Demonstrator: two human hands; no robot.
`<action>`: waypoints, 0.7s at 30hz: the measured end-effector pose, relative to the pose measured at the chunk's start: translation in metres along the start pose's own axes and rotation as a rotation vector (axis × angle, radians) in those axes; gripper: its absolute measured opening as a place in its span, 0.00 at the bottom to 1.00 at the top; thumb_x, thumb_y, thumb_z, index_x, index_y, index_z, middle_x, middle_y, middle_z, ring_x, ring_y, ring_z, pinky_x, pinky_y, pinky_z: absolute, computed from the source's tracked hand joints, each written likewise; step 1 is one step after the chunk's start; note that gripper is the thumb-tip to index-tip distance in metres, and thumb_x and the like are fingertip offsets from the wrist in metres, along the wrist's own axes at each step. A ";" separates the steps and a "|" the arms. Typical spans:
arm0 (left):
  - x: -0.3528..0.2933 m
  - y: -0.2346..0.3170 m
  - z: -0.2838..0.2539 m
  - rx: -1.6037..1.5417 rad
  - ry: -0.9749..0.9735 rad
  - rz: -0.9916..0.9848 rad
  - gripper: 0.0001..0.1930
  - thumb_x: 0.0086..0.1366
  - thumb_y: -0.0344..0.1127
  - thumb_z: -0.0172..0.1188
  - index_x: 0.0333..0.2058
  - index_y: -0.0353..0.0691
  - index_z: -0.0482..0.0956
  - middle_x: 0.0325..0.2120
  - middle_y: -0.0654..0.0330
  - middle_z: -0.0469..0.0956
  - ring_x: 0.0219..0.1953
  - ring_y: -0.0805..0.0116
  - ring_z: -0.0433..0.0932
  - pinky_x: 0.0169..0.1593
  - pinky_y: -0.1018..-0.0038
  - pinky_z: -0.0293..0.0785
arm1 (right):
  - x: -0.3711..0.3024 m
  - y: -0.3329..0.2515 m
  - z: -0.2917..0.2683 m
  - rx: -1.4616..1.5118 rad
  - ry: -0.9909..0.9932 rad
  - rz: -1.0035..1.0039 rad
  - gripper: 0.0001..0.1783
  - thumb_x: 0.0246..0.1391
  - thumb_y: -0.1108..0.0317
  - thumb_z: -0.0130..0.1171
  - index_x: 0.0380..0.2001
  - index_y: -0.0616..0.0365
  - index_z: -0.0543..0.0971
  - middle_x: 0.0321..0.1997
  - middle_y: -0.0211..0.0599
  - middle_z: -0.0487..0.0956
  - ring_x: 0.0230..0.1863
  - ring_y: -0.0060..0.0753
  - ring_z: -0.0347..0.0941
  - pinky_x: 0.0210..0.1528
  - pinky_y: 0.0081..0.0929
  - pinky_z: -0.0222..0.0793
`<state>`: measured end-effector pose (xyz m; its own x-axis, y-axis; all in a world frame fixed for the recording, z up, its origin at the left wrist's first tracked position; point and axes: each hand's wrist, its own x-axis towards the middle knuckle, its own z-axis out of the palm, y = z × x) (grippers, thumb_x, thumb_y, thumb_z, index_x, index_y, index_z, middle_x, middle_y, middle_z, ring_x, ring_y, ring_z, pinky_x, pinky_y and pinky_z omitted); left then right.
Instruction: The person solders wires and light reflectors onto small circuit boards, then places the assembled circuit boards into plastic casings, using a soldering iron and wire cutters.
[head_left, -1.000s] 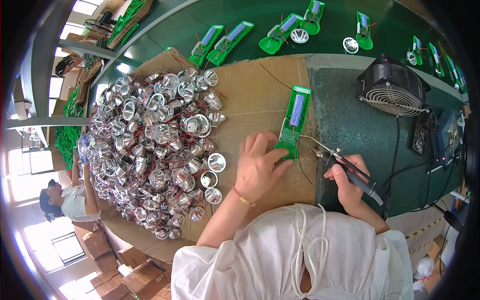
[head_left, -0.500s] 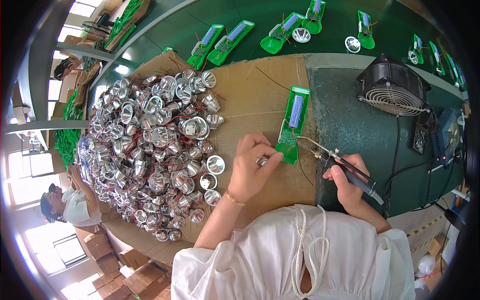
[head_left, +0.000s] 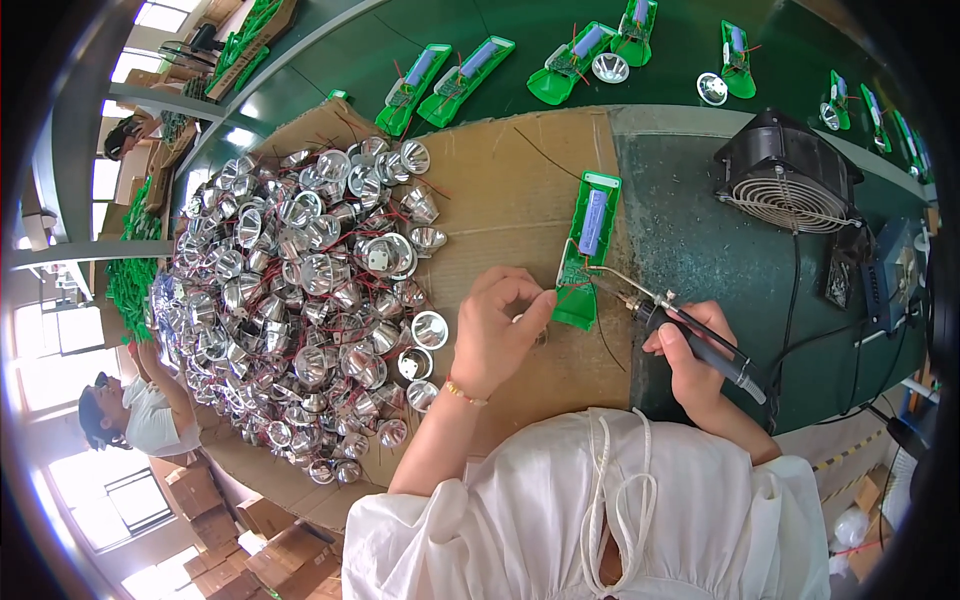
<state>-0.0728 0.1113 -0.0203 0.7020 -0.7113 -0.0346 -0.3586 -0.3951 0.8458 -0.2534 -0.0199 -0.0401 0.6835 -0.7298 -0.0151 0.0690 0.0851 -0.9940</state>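
A green plastic housing [head_left: 575,311] lies on the cardboard, carrying a blue cylindrical battery [head_left: 594,222] and a small green circuit board [head_left: 573,270]. My left hand [head_left: 496,335] is pinched closed beside its near end. Between those fingers shows a bit of a silvery reflector cup [head_left: 519,318], mostly hidden; thin red wires run by the fingertips to the board. Wrapped around a black soldering iron [head_left: 730,370] with a thin bent metal tube, my right hand [head_left: 693,360] keeps its tip at the board. Whether the tip touches a wire is too small to tell.
A large heap of silvery reflector cups [head_left: 310,270] with red wires covers the left of the cardboard [head_left: 500,200]. A black fan [head_left: 790,170] stands at the right, near a blue box [head_left: 890,280]. Similar green housings [head_left: 470,80] line the green belt beyond. Another person [head_left: 140,405] is at far left.
My left hand has shifted slightly left, and the iron's tip has moved a little toward the board. Housings on the far belt have slid slightly right.
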 end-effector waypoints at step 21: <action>0.000 -0.001 0.023 0.014 0.065 -0.063 0.05 0.49 0.30 0.60 0.21 0.35 0.76 0.25 0.57 0.74 0.29 0.64 0.73 0.33 0.73 0.68 | 0.003 0.003 0.005 -0.062 -0.039 -0.018 0.08 0.49 0.74 0.53 0.30 0.64 0.66 0.19 0.38 0.73 0.19 0.26 0.72 0.22 0.19 0.68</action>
<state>-0.0860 0.0986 -0.0335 0.7619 -0.6456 -0.0522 -0.3207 -0.4459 0.8356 -0.2474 -0.0180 -0.0423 0.7107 -0.7035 0.0062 0.0372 0.0288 -0.9989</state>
